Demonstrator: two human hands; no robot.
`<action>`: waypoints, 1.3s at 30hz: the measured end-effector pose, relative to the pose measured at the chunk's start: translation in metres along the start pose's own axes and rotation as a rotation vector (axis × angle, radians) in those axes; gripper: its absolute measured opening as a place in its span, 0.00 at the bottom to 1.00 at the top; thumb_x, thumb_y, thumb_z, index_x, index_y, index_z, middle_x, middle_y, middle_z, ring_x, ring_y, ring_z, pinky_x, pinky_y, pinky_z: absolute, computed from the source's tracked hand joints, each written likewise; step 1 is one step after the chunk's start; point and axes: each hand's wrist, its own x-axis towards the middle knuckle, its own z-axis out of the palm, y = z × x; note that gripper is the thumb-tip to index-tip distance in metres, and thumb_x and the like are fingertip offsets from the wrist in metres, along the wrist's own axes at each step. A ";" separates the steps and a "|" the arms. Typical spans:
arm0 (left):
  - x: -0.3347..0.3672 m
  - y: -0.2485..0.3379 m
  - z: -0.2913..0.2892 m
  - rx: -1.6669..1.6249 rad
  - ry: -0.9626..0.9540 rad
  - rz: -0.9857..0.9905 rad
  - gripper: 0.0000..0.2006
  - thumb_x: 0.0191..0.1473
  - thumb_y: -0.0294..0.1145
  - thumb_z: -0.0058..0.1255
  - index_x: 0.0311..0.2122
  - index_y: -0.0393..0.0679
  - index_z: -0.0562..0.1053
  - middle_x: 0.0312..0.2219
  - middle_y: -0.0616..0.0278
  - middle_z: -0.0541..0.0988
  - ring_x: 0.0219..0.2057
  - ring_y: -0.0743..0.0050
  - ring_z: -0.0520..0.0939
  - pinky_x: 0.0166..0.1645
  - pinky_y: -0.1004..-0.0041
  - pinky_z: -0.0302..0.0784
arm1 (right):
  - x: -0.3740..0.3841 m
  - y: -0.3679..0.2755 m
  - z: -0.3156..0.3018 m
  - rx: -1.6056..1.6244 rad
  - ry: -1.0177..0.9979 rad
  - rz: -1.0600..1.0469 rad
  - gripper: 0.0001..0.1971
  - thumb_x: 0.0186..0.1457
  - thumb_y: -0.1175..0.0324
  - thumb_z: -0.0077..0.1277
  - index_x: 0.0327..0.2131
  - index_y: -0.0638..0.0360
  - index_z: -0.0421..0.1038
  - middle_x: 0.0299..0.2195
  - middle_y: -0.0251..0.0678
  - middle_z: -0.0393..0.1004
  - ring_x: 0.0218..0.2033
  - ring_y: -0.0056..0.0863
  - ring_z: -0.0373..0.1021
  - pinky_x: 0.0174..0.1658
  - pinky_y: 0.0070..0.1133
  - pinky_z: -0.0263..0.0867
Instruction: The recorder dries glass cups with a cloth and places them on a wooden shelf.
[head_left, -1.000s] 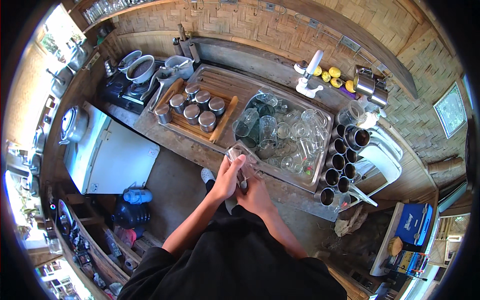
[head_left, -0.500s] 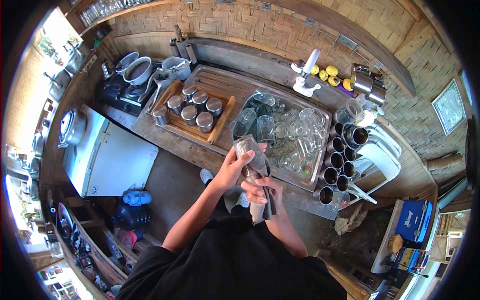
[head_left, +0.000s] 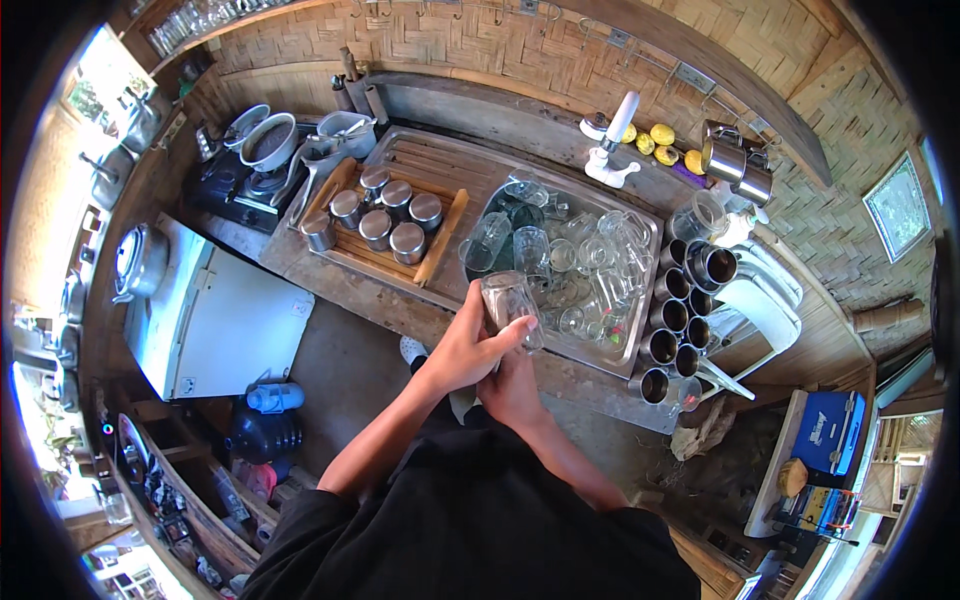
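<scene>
A clear drinking glass (head_left: pixel 508 297) is tilted in front of my body, at the near edge of the sink. My left hand (head_left: pixel 465 350) is closed around its side, with the thumb laid across it. My right hand (head_left: pixel 515 388) is just below, tucked against the left one and the glass, its fingers mostly hidden. A small piece of grey-brown cloth (head_left: pixel 462 402) shows under the hands; the rest is covered. Beyond them, the metal sink (head_left: pixel 640 330) holds many clear glasses and mugs (head_left: pixel 600 255).
A wooden tray (head_left: pixel 452 235) with several metal-lidded jars (head_left: pixel 397 195) stands on the drainboard left of the sink. Several steel cups (head_left: pixel 668 318) are clustered along the right edge. Behind is a white tap (head_left: pixel 608 165). A white folding chair (head_left: pixel 770 310) stands at the right.
The glass has turned and shifted slightly right, its side now across my left thumb. My right hand has moved in beneath the left, and most of the cloth has gone out of sight.
</scene>
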 end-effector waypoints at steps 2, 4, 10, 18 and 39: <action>0.002 -0.008 -0.012 -0.026 0.003 0.022 0.25 0.60 0.36 0.58 0.55 0.37 0.61 0.43 0.62 0.73 0.45 0.81 0.72 0.51 0.75 0.70 | 0.002 -0.007 -0.018 0.423 -0.194 0.427 0.10 0.55 0.79 0.44 0.41 0.65 0.69 0.31 0.42 0.73 0.28 0.32 0.73 0.30 0.27 0.70; 0.005 -0.014 -0.019 -0.050 0.001 0.045 0.25 0.60 0.36 0.58 0.55 0.37 0.61 0.43 0.63 0.73 0.45 0.81 0.72 0.51 0.75 0.70 | 0.005 -0.012 -0.032 0.838 -0.384 0.861 0.09 0.56 0.78 0.44 0.42 0.64 0.67 0.30 0.42 0.72 0.26 0.28 0.73 0.26 0.24 0.69; 0.012 -0.043 -0.029 -0.421 -0.227 -0.025 0.25 0.62 0.39 0.55 0.58 0.40 0.61 0.46 0.64 0.73 0.48 0.79 0.72 0.53 0.74 0.69 | 0.006 -0.013 -0.025 2.488 -0.361 0.784 0.08 0.58 0.74 0.43 0.40 0.65 0.64 0.19 0.31 0.60 0.12 0.15 0.54 0.14 0.12 0.58; 0.026 -0.042 -0.035 -0.270 -0.116 0.001 0.21 0.63 0.40 0.50 0.53 0.35 0.65 0.44 0.55 0.78 0.46 0.65 0.80 0.52 0.65 0.76 | -0.015 -0.020 -0.009 0.903 -0.262 0.852 0.05 0.58 0.74 0.47 0.38 0.61 0.66 0.28 0.33 0.70 0.24 0.20 0.69 0.27 0.20 0.68; 0.012 -0.088 -0.030 -0.316 0.302 -0.036 0.19 0.64 0.45 0.47 0.49 0.38 0.69 0.41 0.61 0.77 0.42 0.74 0.78 0.49 0.71 0.74 | 0.003 -0.029 -0.036 1.726 -0.228 0.954 0.11 0.56 0.71 0.42 0.42 0.65 0.62 0.21 0.33 0.59 0.19 0.20 0.57 0.25 0.17 0.62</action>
